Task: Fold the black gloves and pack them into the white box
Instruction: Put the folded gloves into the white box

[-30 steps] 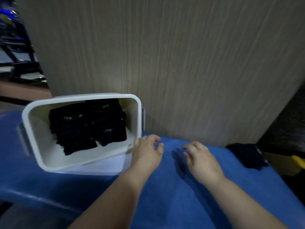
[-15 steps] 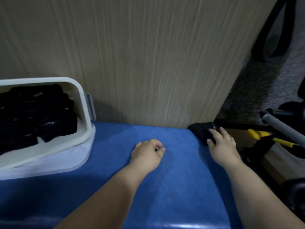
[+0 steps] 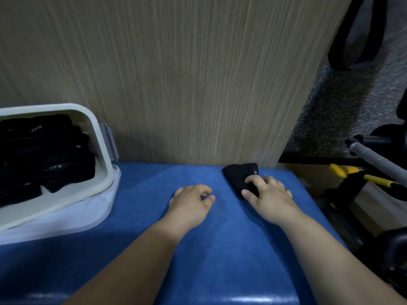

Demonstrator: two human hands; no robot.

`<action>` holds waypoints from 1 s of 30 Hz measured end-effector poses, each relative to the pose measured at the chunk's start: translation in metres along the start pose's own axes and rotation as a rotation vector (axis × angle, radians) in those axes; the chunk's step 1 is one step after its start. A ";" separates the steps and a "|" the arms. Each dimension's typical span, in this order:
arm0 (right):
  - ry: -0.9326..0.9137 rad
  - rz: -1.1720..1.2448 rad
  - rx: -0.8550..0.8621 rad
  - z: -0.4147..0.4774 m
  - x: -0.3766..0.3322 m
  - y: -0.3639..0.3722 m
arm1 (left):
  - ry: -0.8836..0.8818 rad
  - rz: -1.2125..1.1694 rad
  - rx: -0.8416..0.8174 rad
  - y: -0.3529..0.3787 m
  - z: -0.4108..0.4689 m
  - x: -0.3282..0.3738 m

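A black glove [image 3: 239, 176] lies on the blue surface [image 3: 198, 249] at its back right, close to the wooden panel. My right hand [image 3: 267, 198] grips the glove's near end, with the thumb and fingers curled onto the cloth. Left of it, my left hand [image 3: 191, 201] rests on the blue surface with loosely curled fingers and holds nothing. At the far left stands the white box [image 3: 103, 155], tilted toward me, with several folded black gloves [image 3: 44, 157] packed inside.
A wooden panel [image 3: 176, 73] rises right behind the blue surface. Beyond the surface's right edge stand dark equipment with yellow parts [image 3: 352, 172] and a grey handle [image 3: 374, 159]. Under the box lies a white lid [image 3: 83, 216].
The view swung right, so the box slid to the left edge. My right hand reached to the back right and took hold of the black glove. My left hand left the box.
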State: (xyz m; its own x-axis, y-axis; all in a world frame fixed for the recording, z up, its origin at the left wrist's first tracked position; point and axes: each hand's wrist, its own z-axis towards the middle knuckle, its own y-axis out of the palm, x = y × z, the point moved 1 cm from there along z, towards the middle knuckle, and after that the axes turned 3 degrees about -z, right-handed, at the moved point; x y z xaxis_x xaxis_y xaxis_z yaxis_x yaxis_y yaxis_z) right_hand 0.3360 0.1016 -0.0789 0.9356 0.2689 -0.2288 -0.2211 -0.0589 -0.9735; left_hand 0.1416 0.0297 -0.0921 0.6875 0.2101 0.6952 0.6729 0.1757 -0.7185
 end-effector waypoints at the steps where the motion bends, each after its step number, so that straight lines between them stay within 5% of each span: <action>1: -0.017 0.010 -0.002 -0.002 -0.004 0.001 | -0.003 -0.023 -0.011 0.000 -0.001 0.000; 13: -0.075 0.388 -0.090 -0.003 -0.041 0.011 | -0.062 -0.283 -0.164 -0.008 -0.016 0.003; 24: -0.223 0.591 -0.235 -0.033 -0.099 0.018 | -0.221 -0.573 0.128 -0.044 -0.025 -0.017; 30: -0.230 0.866 -0.074 -0.045 -0.124 0.012 | -0.176 -0.750 0.184 -0.087 -0.036 -0.036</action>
State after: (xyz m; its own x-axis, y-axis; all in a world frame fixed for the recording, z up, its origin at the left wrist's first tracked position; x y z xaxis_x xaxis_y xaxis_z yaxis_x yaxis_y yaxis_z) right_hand 0.2300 0.0246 -0.0629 0.3690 0.2866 -0.8842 -0.7978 -0.3904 -0.4595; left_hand 0.0682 -0.0274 -0.0534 0.0043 0.1185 0.9929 0.8730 0.4838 -0.0616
